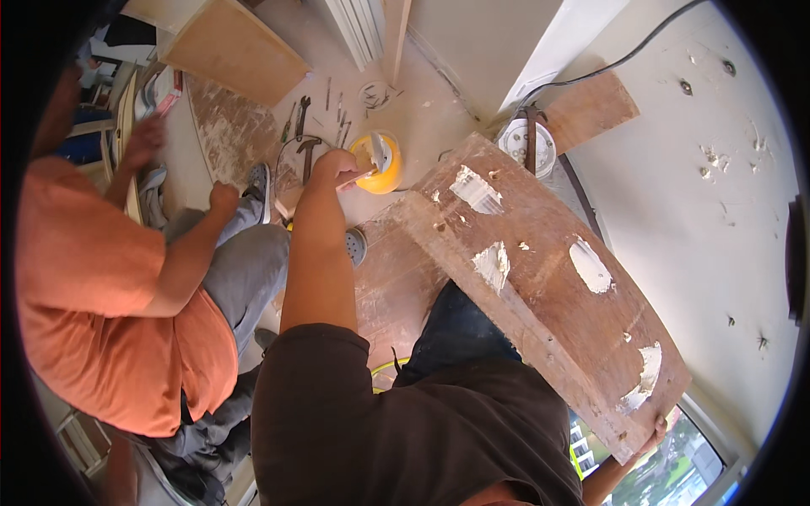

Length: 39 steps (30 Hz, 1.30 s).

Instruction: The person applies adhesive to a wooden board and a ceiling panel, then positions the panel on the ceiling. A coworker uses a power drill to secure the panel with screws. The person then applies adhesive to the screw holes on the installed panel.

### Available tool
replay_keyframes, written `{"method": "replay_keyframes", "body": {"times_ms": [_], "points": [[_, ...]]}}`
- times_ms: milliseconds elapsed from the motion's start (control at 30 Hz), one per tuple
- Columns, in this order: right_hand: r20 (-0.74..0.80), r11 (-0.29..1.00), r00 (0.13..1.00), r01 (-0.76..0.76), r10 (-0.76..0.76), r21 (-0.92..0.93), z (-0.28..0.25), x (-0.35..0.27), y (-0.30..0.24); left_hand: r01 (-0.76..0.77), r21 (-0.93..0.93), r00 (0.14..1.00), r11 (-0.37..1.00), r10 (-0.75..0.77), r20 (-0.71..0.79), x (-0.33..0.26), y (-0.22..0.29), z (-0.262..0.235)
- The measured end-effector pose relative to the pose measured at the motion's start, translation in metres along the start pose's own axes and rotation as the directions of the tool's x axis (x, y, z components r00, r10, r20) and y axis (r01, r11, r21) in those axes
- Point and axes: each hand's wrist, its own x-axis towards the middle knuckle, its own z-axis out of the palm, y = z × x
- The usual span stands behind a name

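clearly, our left hand (336, 166) was closed around a flat scraper-like tool (363, 174) at the yellow tub (390, 179), beside the upper end of the white-patched board (548, 253). the board lay to its right, long axis slanting toward lower right, where our right hand (651, 438), the nearer one there, gripped its edge.

- Board (544, 228): reddish brown, blotched with creamy white patches (591, 266)
- Tub (387, 180): bright yellow
- Bucket (546, 154): white
- Cable (631, 56): black
- Wall (666, 169): off-white, speckled with darker spots
- Co-worker's shirt (110, 354): plain orange
- Co-worker's trousers (246, 268): grey
- Wearer's shirt (422, 430): dark brown
- Wearer's trousers (464, 329): dark blue
- Floor panel (232, 122): brown, smeared with whitish streaks
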Motion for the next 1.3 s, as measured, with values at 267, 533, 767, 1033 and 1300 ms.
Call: {"method": "replay_keyframes", "body": {"times_ms": [267, 533, 767, 1033, 1300], "points": [[0.108, 0.999, 0.994, 0.029, -0.025, -0.039, -0.028, 0.022, -0.013, -0.139, -0.763, 0.989, 0.631, 0.12, -0.081, 0.007, -0.074, 0.082], [0.162, 0.999, 0.987, -0.019, 0.012, 0.042, -0.005, 0.016, -0.002, -0.283, -0.861, 0.959, 0.422, 0.13, -0.252, -0.011, -0.087, 0.127], [0.191, 0.997, 0.981, -0.051, 0.039, 0.059, -0.001, 0.014, 0.006, -0.395, -0.848, 0.917, 0.352, 0.091, -0.389, -0.022, -0.098, 0.151], [0.159, 0.996, 0.987, -0.046, 0.033, 0.079, -0.001, 0.014, 0.01, -0.473, -0.837, 0.88, 0.276, 0.195, -0.433, -0.032, -0.126, 0.133], [-0.015, 0.998, 0.998, 0.057, -0.058, -0.039, 0.001, 0.013, 0.01, -0.632, -0.75, 0.677, 0.196, 0.611, -0.41, -0.199, -0.103, 0.13]]}}
